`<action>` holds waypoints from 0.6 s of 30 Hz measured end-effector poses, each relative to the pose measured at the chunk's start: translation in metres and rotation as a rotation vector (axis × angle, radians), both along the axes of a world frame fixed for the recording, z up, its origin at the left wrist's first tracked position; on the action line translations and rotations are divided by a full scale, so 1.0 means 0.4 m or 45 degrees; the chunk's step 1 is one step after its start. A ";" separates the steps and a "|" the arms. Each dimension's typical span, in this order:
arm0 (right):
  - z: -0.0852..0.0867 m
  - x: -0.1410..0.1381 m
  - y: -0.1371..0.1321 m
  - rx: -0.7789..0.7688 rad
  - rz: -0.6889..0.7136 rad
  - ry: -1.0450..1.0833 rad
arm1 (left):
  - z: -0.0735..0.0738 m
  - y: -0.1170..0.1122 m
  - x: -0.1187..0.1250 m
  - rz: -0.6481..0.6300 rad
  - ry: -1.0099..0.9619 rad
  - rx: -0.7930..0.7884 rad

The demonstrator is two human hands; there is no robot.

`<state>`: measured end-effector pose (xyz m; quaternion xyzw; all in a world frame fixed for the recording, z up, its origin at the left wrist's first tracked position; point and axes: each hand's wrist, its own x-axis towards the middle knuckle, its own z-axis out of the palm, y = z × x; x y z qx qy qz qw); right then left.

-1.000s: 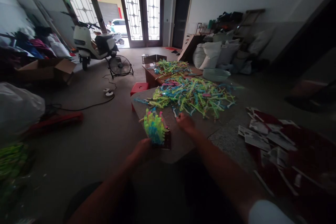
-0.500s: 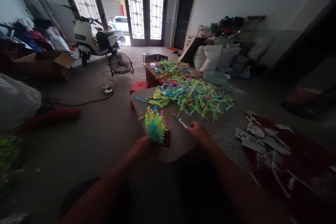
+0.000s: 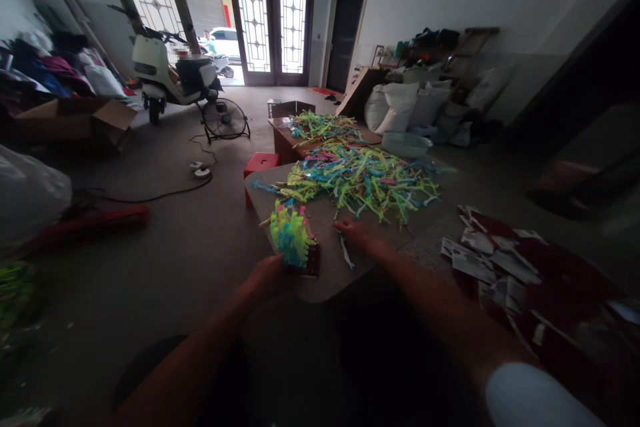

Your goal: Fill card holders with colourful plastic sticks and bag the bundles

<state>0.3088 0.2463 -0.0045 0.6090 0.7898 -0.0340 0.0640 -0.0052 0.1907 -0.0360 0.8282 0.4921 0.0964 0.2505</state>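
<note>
On the near part of the table (image 3: 325,283) stands a thick row of yellow-green, blue and pink plastic strips (image 3: 290,233), set on a dark red card (image 3: 313,263). My left hand (image 3: 269,271) is closed at the card's near left edge; its fingertips are partly hidden by the strips. Right of the card, a thin white strip (image 3: 346,255) hangs toward me. My right hand (image 3: 350,232) pinches its far end, where small beads or a knot seem to be, too small to make out. A large loose heap of similar strips (image 3: 370,177) lies just beyond.
More strips (image 3: 327,127) cover a second table behind. A red stool (image 3: 263,161) touches the table's left side. Dark red and white printed sheets (image 3: 493,260) lie at the right. Farther off are a floor fan (image 3: 225,121), a scooter (image 3: 173,73) and white sacks (image 3: 400,107).
My right hand has moved away from me and left, from the white strip's near end to its far end. The strip now points more toward me. My left hand stays at the card.
</note>
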 end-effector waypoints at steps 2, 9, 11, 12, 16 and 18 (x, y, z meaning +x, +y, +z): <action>-0.009 -0.004 0.019 -0.002 0.029 0.005 | 0.005 -0.001 0.003 -0.009 0.016 0.037; -0.042 0.043 -0.028 0.145 -0.021 0.117 | 0.029 -0.012 0.015 0.006 0.080 0.037; -0.052 0.041 -0.052 0.243 -0.119 0.377 | 0.033 -0.015 0.017 0.025 0.096 0.041; -0.059 0.031 -0.063 0.284 -0.185 0.557 | 0.034 -0.016 0.018 0.028 0.104 0.048; -0.090 -0.054 -0.103 0.202 -0.366 1.203 | 0.034 -0.014 0.016 -0.027 0.063 0.083; -0.102 -0.106 -0.118 0.101 -0.370 1.397 | 0.034 -0.012 0.014 -0.037 0.050 0.070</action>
